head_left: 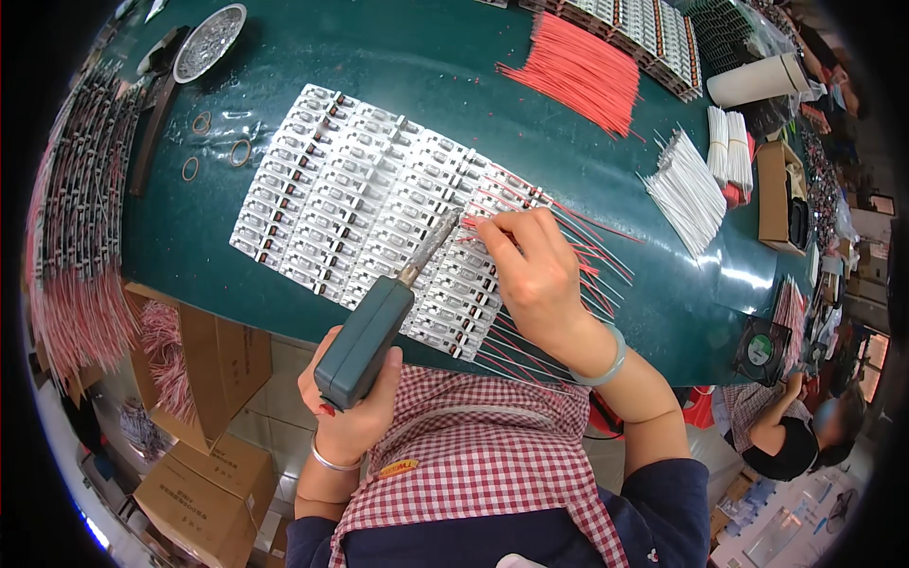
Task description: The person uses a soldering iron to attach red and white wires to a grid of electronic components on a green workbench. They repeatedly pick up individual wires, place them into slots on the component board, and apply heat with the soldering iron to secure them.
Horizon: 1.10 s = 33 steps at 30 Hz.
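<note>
My left hand [346,402] is wrapped round the dark green handle of a soldering gun [367,327]. Its metal nose points up and to the right, the tip meeting a white panel of small circuit boards [327,189] close to my right fingertips. My right hand [535,270] is pinched over the panel's right-hand row, with a red wire [469,223] poking out between its fingers. Along that row, thin red and white wires [606,232] trail off the right edge, partly hidden under my right hand and wrist.
Loose red wires [578,76] and white wires [689,194] lie in piles on the green table [398,57]. A metal bowl [210,43] and rubber bands [240,151] are at the left. Wired boards [80,208] hang beyond the left edge, above cardboard boxes [204,492]. Another person [781,431] works at right.
</note>
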Each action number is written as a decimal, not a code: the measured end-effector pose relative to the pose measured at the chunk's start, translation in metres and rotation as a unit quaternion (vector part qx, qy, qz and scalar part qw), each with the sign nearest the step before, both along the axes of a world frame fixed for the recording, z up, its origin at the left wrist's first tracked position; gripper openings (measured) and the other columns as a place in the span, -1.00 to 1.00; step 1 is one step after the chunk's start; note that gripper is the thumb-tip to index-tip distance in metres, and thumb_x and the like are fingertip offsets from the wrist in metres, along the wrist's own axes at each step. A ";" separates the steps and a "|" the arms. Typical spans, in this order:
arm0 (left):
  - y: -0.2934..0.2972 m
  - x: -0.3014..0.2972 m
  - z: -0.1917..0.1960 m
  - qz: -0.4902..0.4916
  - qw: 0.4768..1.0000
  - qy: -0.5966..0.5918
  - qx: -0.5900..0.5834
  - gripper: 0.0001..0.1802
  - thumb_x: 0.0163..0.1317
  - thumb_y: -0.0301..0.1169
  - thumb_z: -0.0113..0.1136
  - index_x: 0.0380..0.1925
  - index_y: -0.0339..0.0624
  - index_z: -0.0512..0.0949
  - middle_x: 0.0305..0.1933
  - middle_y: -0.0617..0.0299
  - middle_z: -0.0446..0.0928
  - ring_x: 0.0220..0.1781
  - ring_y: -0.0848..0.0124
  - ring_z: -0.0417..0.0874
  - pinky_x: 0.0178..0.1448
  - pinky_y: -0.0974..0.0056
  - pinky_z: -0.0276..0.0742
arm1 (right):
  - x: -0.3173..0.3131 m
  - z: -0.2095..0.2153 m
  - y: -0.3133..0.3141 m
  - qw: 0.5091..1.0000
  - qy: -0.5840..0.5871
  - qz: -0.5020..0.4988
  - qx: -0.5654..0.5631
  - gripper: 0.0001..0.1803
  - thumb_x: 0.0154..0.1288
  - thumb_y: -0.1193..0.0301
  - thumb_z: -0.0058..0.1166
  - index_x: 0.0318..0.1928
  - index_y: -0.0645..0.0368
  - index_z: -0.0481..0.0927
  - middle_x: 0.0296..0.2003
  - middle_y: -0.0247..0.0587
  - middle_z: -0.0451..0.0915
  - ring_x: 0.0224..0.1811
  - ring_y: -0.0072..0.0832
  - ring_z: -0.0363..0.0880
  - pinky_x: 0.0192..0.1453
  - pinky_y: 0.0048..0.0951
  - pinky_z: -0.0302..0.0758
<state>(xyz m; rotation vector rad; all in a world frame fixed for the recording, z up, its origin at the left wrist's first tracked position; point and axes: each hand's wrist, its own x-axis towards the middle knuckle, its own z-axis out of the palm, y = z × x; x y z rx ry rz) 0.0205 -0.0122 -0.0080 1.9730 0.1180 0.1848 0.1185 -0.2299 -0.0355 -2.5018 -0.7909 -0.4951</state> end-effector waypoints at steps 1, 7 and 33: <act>0.000 0.001 0.000 -0.004 1.000 -0.005 0.002 -0.77 0.01 -0.64 0.40 -0.28 -0.41 0.63 -0.26 0.07 0.65 -0.37 0.36 0.68 -0.29 0.36 0.56 | 0.000 0.000 0.000 1.000 0.000 -0.001 -0.003 -0.67 -0.03 0.59 0.17 -0.15 0.39 0.62 -0.27 -0.14 0.53 -0.26 -0.28 0.49 -0.27 -0.37 0.49; 0.000 0.001 0.003 -0.018 1.000 0.013 0.011 -0.79 0.01 -0.65 0.39 -0.30 -0.40 0.63 -0.27 0.09 0.63 -0.38 0.39 0.66 -0.32 0.38 0.54 | 0.000 -0.001 0.001 1.000 0.003 0.002 -0.003 -0.66 -0.03 0.59 0.16 -0.14 0.40 0.62 -0.26 -0.12 0.53 -0.24 -0.26 0.50 -0.26 -0.34 0.51; 0.003 -0.011 -0.004 0.028 0.999 0.035 -0.011 -0.75 0.01 -0.62 0.39 -0.26 -0.39 0.65 -0.30 0.12 0.64 -0.38 0.38 0.66 -0.29 0.36 0.57 | -0.001 0.001 0.003 0.999 -0.012 0.003 -0.031 -0.64 -0.05 0.59 0.16 -0.15 0.44 0.62 -0.26 -0.09 0.52 -0.23 -0.26 0.50 -0.27 -0.36 0.51</act>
